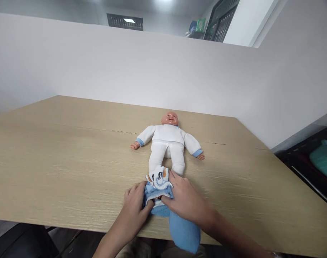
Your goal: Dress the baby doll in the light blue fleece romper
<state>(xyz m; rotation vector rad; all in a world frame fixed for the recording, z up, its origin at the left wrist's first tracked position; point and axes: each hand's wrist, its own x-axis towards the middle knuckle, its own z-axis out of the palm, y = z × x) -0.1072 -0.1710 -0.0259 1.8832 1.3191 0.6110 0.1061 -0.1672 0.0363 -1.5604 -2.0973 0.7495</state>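
Note:
A baby doll in a white top and white trousers lies on its back on the wooden table, head away from me. A light blue garment with a cartoon face print is bunched at the doll's feet and hangs over the table's near edge. My left hand pinches the bunched fabric on its left side. My right hand grips it on the right, fingers curled into the cloth beside the doll's leg.
White partition walls close off the back and right of the table. At the right, beyond the table's edge, a dark bin holds teal cloth. A dark chair edge shows at lower left.

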